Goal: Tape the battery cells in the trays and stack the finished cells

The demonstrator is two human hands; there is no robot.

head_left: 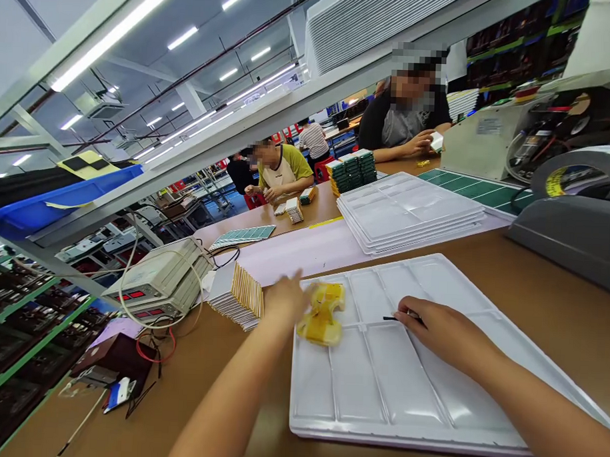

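My left hand [285, 298] is smeared by motion at the tray's left edge, beside a yellow-taped clear bundle [324, 316]. Whether its fingers touch the bundle, or hold anything, is unclear. The bundle lies over the upper left compartments of a white plastic tray [362, 380]. Over the middle of that tray, my right hand [439, 330] is closed around a thin black tool [389, 318], whose narrow tip sticks out to the left. Most of the tool is hidden by the fingers. Just left of my left hand stands a stack of flat white packs [235, 296] with yellow edges.
White trays [410, 212] are stacked behind. Two metal instruments [157, 283] with red displays and loose cables stand left. A grey tape dispenser [572, 231] sits at right. Two co-workers [284, 168] work across the bench, near green packs [354, 171]. A shelf beam crosses above.
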